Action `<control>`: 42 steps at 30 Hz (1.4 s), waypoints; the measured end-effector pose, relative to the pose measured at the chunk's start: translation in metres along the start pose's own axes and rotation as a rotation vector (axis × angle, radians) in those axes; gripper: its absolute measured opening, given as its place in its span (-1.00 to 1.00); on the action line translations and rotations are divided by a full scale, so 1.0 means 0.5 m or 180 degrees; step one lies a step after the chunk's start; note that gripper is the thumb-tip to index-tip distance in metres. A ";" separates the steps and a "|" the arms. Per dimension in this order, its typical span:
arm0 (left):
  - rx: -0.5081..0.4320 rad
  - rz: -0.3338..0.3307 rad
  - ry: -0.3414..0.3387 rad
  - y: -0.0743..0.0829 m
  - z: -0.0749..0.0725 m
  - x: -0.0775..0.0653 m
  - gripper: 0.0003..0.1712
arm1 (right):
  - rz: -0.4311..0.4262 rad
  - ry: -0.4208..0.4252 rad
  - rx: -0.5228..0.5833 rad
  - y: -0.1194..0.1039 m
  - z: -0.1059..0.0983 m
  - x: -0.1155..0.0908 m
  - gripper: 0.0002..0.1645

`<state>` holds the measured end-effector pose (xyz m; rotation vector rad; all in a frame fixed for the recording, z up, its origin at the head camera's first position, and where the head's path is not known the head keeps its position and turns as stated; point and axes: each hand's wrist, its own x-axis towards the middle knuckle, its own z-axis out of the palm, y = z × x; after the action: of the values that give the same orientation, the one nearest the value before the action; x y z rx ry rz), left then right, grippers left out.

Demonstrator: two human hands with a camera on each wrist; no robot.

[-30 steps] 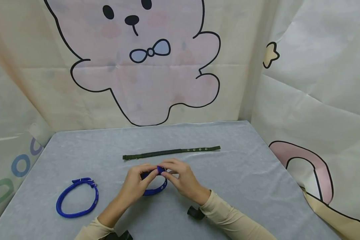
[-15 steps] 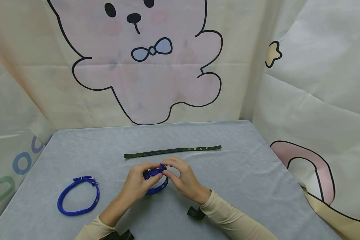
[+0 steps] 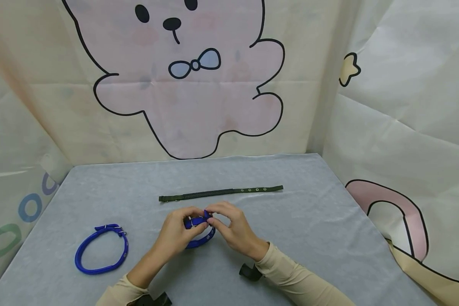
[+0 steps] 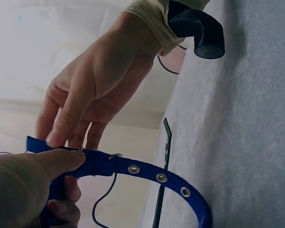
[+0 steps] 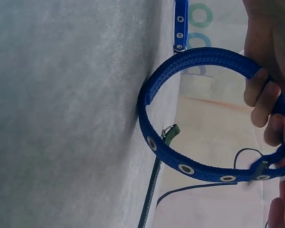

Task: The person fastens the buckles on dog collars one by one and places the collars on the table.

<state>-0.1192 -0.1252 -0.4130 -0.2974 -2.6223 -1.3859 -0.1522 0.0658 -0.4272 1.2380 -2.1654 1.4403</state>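
A blue collar point(image 3: 200, 242) with metal eyelets is held as a loop between both hands, over the middle of the table. My left hand point(image 3: 176, 226) grips it beside the buckle, fingers curled round the padded band point(image 5: 211, 57). My right hand point(image 3: 235, 227) pinches the strap's end point(image 4: 36, 145) between thumb and fingers. A metal ring point(image 4: 115, 156) sits on the strap close to the fingertips. In the right wrist view the eyelets run along the loop's lower side, and my right hand is mostly cut off at the edge.
A second blue collar point(image 3: 77, 255), buckled into a ring, lies on the grey table cloth point(image 3: 302, 238) to the left. A dark green collar point(image 3: 218, 194) with eyelets lies stretched out behind the hands. Printed curtains point(image 3: 229, 106) enclose the table at the back and sides.
The strap's end has turned upward between the hands, and the buckle part beside my left fingers has come into view. The whole head view has shifted slightly.
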 end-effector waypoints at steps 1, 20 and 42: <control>0.0028 -0.0003 -0.0012 0.000 0.001 0.001 -0.82 | 0.0004 -0.0002 0.0014 0.000 0.000 0.000 -0.73; 0.0179 -0.0267 -0.0133 -0.007 0.009 0.002 -0.81 | 0.0523 0.0343 0.0800 0.008 -0.013 0.004 -0.71; -0.0570 0.0123 -0.0021 -0.019 0.004 0.007 -0.78 | 0.0766 0.0889 0.1196 0.032 -0.037 0.021 -0.69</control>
<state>-0.1252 -0.1284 -0.4208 -0.3734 -2.4869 -1.6120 -0.1749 0.0787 -0.4221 0.8282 -1.9629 2.0552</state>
